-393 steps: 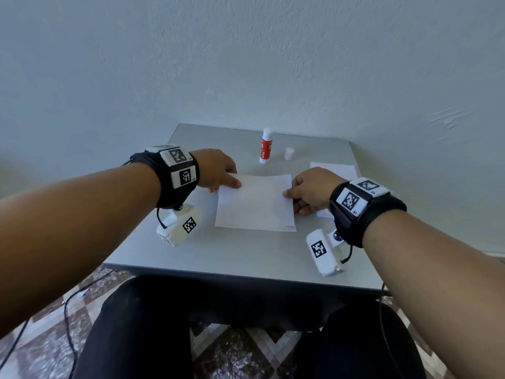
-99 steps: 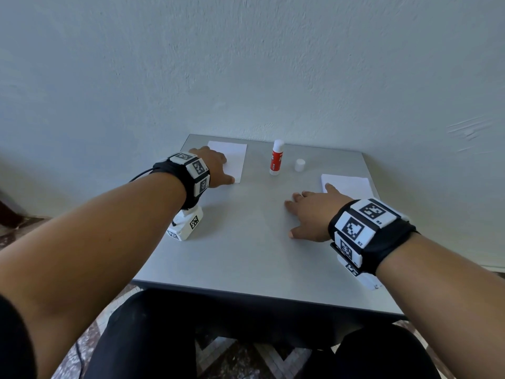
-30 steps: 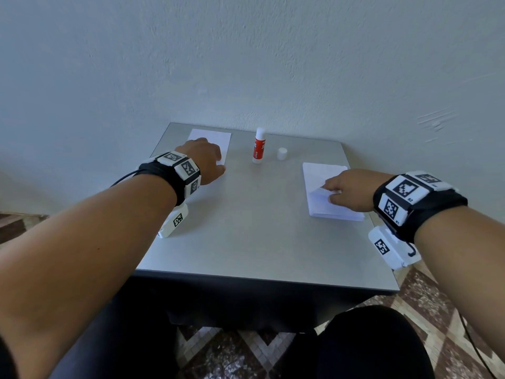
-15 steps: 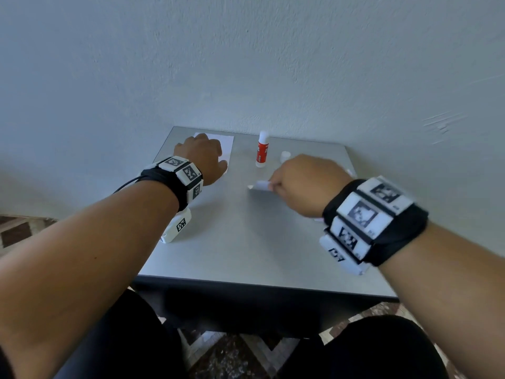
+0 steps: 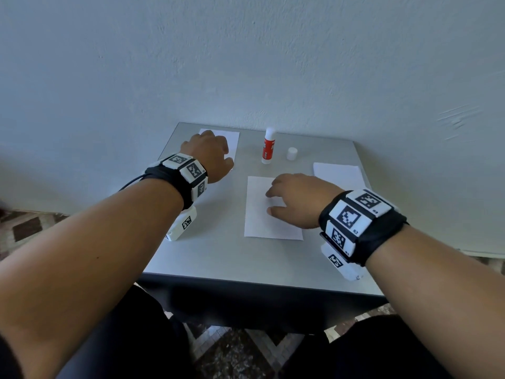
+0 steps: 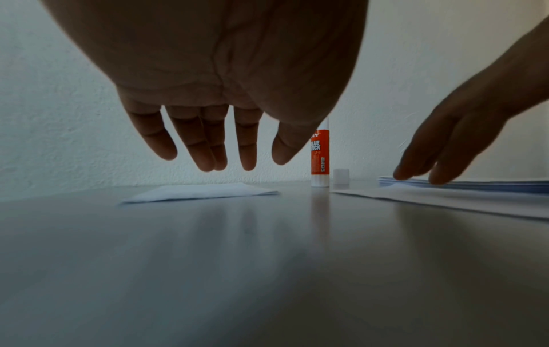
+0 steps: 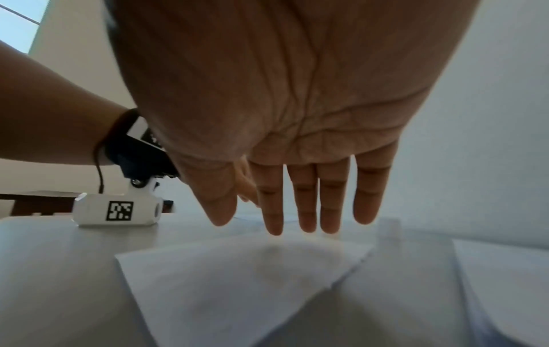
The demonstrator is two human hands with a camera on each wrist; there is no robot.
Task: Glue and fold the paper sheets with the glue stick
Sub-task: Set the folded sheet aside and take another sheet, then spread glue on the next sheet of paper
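A fresh white sheet [image 5: 259, 214] [image 7: 237, 281] lies flat in the middle of the grey table [image 5: 218, 258]. My right hand [image 5: 295, 201] [image 7: 297, 206] rests on it with straight fingers spread. The glue stick [image 5: 268, 147] [image 6: 320, 157] stands upright and uncapped at the back, its white cap [image 5: 291, 154] [image 6: 341, 176] beside it. My left hand [image 5: 210, 155] [image 6: 214, 145] hovers, relaxed and empty, just above a folded sheet [image 5: 221, 138] [image 6: 202, 192] at the back left. A stack of paper [image 5: 338, 173] [image 6: 475, 184] sits at the right.
The wall stands directly behind the table. The near half of the tabletop is bare grey surface. The table's front edge [image 5: 259, 280] is just above my lap, with patterned floor tiles below.
My right hand carried one sheet from the right stack to the table's middle and laid it flat, and now rests open on it. My left hand stays by the folded sheet.
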